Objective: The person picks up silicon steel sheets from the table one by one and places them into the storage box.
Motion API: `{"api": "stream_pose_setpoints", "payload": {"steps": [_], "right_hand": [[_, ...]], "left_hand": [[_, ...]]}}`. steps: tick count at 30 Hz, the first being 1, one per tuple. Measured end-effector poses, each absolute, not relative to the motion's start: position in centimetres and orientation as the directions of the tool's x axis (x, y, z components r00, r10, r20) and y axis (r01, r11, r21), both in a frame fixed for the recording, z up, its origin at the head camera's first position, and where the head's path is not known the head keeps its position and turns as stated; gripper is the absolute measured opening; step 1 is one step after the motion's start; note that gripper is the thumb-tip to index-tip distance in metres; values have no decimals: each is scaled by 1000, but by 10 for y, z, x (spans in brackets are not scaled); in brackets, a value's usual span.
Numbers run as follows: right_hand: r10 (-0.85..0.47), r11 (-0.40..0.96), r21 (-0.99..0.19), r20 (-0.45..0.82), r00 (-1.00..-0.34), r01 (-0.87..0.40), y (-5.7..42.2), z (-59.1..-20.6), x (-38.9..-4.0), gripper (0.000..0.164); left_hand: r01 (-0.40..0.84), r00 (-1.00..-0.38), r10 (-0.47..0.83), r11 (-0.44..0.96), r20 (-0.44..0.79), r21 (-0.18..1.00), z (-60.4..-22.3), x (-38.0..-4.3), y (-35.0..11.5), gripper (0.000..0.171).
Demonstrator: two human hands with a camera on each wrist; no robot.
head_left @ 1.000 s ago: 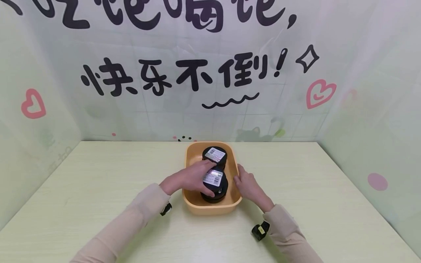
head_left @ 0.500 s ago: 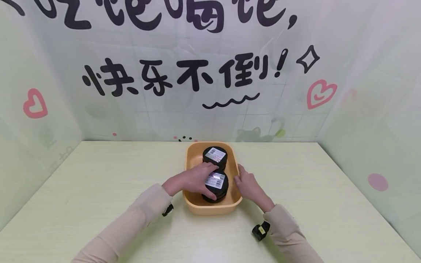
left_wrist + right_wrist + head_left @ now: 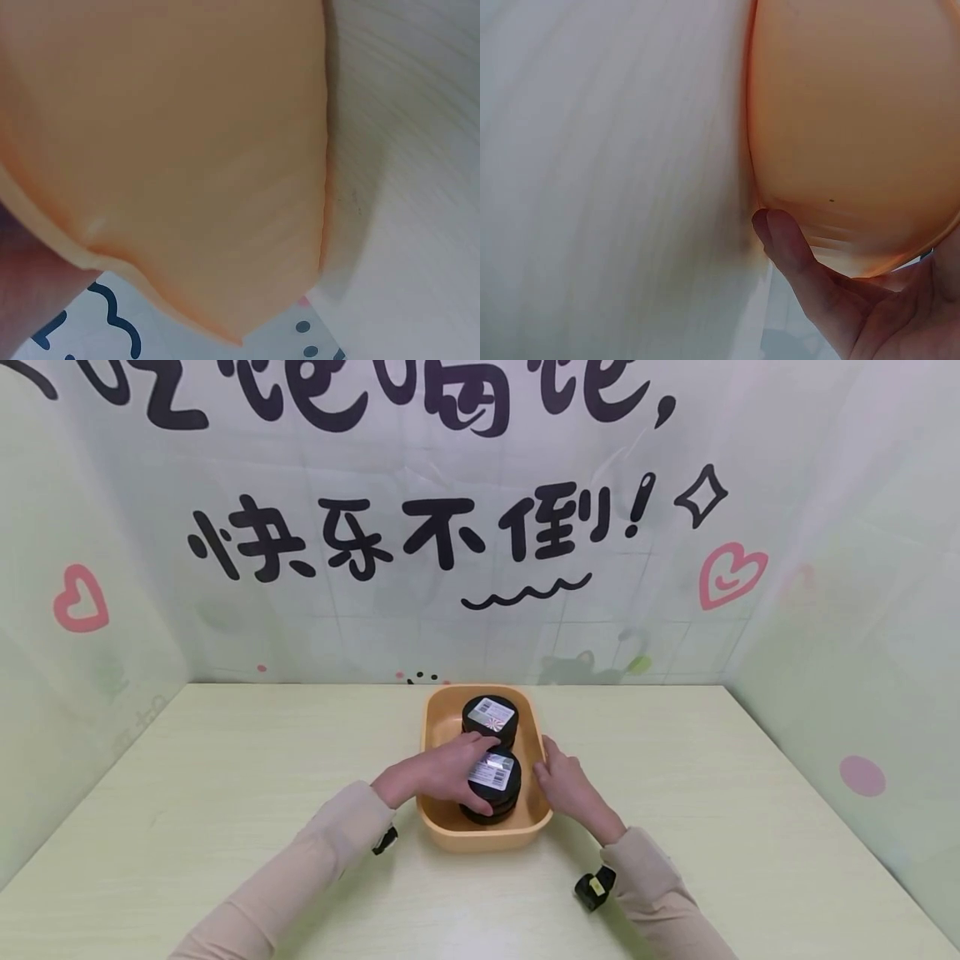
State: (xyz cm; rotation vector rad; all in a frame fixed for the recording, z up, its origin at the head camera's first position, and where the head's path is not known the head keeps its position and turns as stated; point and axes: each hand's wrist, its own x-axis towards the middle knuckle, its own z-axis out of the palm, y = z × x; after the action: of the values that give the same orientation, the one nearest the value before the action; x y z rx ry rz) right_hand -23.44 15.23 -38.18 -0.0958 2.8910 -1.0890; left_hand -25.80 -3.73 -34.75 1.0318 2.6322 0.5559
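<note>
An orange plastic bin (image 3: 480, 840) holds round black containers with white labels, stacked in two piles. My left hand (image 3: 446, 768) reaches over the bin's left rim and grips the top black container (image 3: 497, 774) of the near pile, thumb at its near side and fingers at its far side. The far pile's top container (image 3: 491, 714) sits just beyond those fingers. At the right wall, my right hand (image 3: 567, 783) holds the bin, thumb at the rim and fingers along the outside. In the right wrist view its fingertips (image 3: 784, 229) lie low against the bin wall (image 3: 847, 112).
The bin stands at the back of a pale wood-grain table (image 3: 300, 727), close to a printed backdrop (image 3: 375, 635) with black lettering. Side panels (image 3: 847, 668) flank the table. Black wrist devices (image 3: 595, 887) hang under both sleeves.
The top container of the near pile has shifted slightly right and towards me, more squarely over the one below, with my left hand on it. My right hand has stayed on the bin.
</note>
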Motion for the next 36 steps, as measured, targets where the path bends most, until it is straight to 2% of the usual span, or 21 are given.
{"api": "stream_pose_setpoints", "payload": {"steps": [10, 17, 24, 28, 36], "right_hand": [[-84, 749, -661, -15, -996, -53, 153, -385, -235, 45], [-86, 752, -656, -3, -996, -63, 152, -384, -234, 45], [-83, 757, -648, 32, -996, -84, 151, -382, -233, 43], [-88, 777, -618, 80, -993, -118, 153, -380, -233, 41], [-71, 770, -634, 22, -997, -69, 162, -376, -230, 42]], "left_hand": [[576, -727, 678, 686, -106, 444, -346, -256, -42, 91], [584, -714, 695, 658, -85, 475, -347, -257, -47, 89], [656, -691, 719, 578, 76, 486, -347, -257, -59, 77], [644, -721, 675, 574, 153, 505, -342, -254, -71, 71], [616, -767, 593, 572, 246, 542, -339, -252, -107, 61]]}}
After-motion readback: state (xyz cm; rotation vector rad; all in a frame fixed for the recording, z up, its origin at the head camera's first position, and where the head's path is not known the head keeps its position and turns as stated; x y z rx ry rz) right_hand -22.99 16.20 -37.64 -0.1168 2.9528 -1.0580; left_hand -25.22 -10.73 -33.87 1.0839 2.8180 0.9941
